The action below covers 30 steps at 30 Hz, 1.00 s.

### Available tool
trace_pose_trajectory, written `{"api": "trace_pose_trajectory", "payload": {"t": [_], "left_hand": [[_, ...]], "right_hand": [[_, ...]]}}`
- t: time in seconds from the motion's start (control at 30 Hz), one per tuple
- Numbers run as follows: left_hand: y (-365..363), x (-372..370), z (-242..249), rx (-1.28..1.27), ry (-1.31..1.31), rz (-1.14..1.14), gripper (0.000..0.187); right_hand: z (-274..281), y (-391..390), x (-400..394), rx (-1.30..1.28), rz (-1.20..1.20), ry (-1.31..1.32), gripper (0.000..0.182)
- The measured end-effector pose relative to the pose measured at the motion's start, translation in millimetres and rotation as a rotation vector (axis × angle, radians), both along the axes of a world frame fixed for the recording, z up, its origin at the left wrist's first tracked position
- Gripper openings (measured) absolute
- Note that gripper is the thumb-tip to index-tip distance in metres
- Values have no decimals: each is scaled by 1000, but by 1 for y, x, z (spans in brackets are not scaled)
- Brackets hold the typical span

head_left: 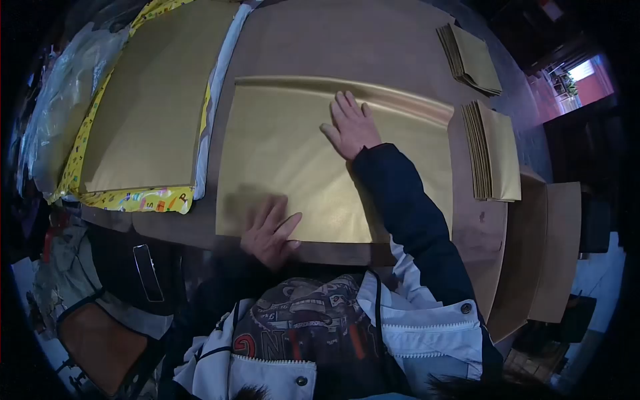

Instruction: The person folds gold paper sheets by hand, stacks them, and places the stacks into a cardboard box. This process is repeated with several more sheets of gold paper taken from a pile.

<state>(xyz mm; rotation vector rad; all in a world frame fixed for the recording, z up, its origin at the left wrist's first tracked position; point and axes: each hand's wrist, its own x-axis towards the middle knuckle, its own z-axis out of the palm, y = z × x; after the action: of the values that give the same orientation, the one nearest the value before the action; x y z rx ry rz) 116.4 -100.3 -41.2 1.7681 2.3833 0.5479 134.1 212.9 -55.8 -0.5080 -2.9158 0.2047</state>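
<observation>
A large sheet of gold paper (287, 147) lies across the table in front of me, its far edge curled up into a fold. My right hand (353, 127) rests flat on it near that far edge, fingers spread. Over the sheet's near left edge is my left hand (272, 233), fingers apart and slightly blurred, with nothing in it. To the left, a stack of gold sheets (153, 100) sits on yellow printed wrapping (140, 200).
Two piles of folded gold paper, a far pile (473, 59) and a nearer pile (497, 153), lie along the table's right side. An open cardboard box (560, 253) stands beyond it. Clear plastic (73, 100) bunches at far left. A chair (103, 343) is at lower left.
</observation>
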Motion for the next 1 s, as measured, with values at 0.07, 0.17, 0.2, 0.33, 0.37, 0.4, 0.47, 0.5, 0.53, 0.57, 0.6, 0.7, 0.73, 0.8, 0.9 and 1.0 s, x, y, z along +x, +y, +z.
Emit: {"api": "trace_pose_trajectory", "payload": {"t": [0.07, 0.17, 0.2, 0.33, 0.37, 0.4, 0.47, 0.5, 0.53, 0.57, 0.6, 0.7, 0.73, 0.8, 0.9, 1.0], "left_hand": [[1, -1, 1, -34, -9, -5, 59], [0, -1, -3, -25, -17, 1, 59], [1, -2, -2, -40, -19, 5, 58], [2, -1, 2, -76, -53, 19, 55], [2, -2, 1, -76, -54, 20, 55], [2, -2, 0, -84, -35, 9, 54], [0, -3, -2, -98, -16, 10, 53], [0, -2, -2, -67, -19, 4, 53], [1, -2, -3, -36, -21, -2, 52], [0, -3, -3, -38, -22, 9, 52], [1, -4, -2, -41, -9, 0, 52], [4, -3, 4, -59, -10, -2, 51], [4, -4, 6, -73, -20, -1, 51], [2, -7, 0, -31, -11, -4, 51], [0, -8, -7, 36, 9, -6, 51], [1, -5, -14, 87, 36, 14, 53]], "right_hand": [[0, 38, 13, 1, -123, -35, 66], [2, 82, 41, -5, -275, -44, 66], [-4, 97, 50, 0, -319, -19, 66], [-3, 130, 76, 49, -527, -43, 66], [-2, 132, 78, 70, -559, -71, 65], [-1, 128, 73, 67, -577, -76, 67], [0, 111, 59, 21, -541, -123, 69], [6, 96, 45, -1, -490, -167, 71], [8, 78, 29, -14, -442, -182, 71], [9, 58, 10, -26, -394, -198, 72], [13, 41, -9, -71, -359, -200, 74], [11, 2, -64, -116, -260, -193, 76], [9, -9, -82, -117, -203, -177, 77], [9, -31, -112, -119, -152, -169, 77], [0, -58, -147, -133, -43, -91, 78], [-6, -81, -173, -94, 23, -69, 78]]}}
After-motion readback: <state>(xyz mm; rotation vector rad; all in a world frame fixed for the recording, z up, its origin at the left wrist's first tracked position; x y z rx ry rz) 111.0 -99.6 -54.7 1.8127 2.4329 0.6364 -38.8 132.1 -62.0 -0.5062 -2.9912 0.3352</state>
